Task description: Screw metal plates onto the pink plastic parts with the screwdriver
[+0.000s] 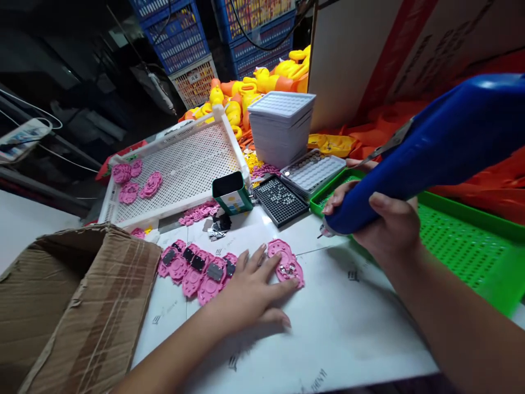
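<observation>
Presently, item by item, fingers outward:

1. Left hand (251,293): fingers spread flat, not gripping; fingertips (296,283) press on a pink moulded plastic part w/ small metal pieces (286,264), pinning it to the white tabletop (348,328). Part lies just right of centre, near the table's front half.

2. Right hand (385,221): clenched round a blue plastic electric screwdriver (430,148), held slanted, its metal tip (320,234) hanging just above the table, near the pinned part but apart from it.

3. Row of pink plastic parts fitted w/ dark grey inserts (196,268): touching one another, just left of the left hand, approx. 5–6 pcs.

4. Torn brown cardboard box (69,306): front left, flaps open.

5. Small green tin w/ open top (232,192): upright, behind the row; loose dark metal bits (219,225) just in front of it; more pink pieces beside.

6. White perforated plastic tray (180,169): tilted, rear left, holding a few pink parts (135,180) at its left end.

7. Black dotted screw tray (279,200) and grey pocketed tray (314,172): centre rear, side by side.

8. Stack of grey pocketed trays (281,128): behind those.

9. Green perforated plastic tray (463,241): right, under the right forearm.

10. Yellow and orange plastic toys (254,87): heaped at back; blue crates (180,35) beyond.
</observation>
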Demonstrator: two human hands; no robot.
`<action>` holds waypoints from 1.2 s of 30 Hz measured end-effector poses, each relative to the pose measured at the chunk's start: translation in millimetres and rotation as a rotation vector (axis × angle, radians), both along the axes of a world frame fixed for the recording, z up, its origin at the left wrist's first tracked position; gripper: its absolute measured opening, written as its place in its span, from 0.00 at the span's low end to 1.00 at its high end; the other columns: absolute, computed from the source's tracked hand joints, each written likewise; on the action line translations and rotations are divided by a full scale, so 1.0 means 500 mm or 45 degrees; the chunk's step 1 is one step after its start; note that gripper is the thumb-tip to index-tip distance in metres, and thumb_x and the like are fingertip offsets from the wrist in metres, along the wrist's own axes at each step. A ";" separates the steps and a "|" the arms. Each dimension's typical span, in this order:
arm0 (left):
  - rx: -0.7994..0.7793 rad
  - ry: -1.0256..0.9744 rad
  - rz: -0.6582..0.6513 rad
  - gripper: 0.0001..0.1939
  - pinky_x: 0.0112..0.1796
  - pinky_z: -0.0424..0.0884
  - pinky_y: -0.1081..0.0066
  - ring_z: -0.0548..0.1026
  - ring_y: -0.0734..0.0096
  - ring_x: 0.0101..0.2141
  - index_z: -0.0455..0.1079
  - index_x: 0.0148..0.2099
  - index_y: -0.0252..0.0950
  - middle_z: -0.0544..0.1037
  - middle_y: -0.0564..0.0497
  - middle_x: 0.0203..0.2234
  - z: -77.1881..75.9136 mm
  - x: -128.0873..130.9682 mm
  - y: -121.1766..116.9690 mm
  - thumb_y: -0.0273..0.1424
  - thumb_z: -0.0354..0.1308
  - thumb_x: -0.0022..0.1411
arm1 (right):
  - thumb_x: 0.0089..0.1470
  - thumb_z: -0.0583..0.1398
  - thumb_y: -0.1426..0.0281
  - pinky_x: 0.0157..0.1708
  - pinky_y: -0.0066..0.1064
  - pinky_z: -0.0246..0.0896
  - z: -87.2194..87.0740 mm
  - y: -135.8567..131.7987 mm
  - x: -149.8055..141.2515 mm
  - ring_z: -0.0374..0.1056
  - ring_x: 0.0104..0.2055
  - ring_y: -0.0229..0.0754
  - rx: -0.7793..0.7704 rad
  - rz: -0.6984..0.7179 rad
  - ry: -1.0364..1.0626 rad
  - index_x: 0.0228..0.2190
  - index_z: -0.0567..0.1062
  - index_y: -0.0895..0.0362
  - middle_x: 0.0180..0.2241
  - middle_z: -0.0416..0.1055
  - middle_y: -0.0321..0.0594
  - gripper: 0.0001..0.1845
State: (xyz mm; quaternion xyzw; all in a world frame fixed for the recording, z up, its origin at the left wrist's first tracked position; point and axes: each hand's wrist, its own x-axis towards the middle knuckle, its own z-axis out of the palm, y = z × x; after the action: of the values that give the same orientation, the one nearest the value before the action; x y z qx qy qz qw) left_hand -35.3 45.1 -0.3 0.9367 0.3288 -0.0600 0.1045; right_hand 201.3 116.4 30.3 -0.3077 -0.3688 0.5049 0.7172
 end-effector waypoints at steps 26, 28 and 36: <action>0.463 -0.072 1.108 0.16 0.51 0.56 0.49 0.68 0.50 0.54 0.73 0.49 0.43 0.79 0.46 0.45 0.027 -0.116 0.187 0.35 0.58 0.57 | 0.31 0.64 0.65 0.16 0.35 0.62 -0.001 0.001 0.001 0.67 0.17 0.43 -0.066 -0.004 -0.011 0.35 0.70 0.53 0.18 0.71 0.33 0.23; 0.454 -0.104 1.131 0.16 0.51 0.57 0.49 0.69 0.50 0.53 0.74 0.49 0.43 0.79 0.46 0.45 0.026 -0.120 0.185 0.35 0.59 0.56 | 0.30 0.64 0.65 0.17 0.35 0.62 -0.002 0.002 0.001 0.67 0.17 0.43 -0.077 -0.022 0.002 0.32 0.70 0.53 0.18 0.72 0.34 0.20; 0.574 -0.332 0.969 0.16 0.49 0.62 0.53 0.73 0.53 0.47 0.72 0.48 0.39 0.79 0.45 0.43 0.030 -0.130 0.166 0.34 0.61 0.56 | 0.31 0.65 0.65 0.16 0.35 0.62 -0.004 0.007 0.003 0.67 0.17 0.43 -0.043 -0.028 0.013 0.28 0.71 0.54 0.17 0.71 0.36 0.16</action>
State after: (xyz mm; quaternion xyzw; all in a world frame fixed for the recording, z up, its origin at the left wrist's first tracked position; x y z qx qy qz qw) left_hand -100.3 128.0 14.6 0.7483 0.6384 0.1741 -0.0469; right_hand 202.6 119.7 28.4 -0.3214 -0.3530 0.5046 0.7193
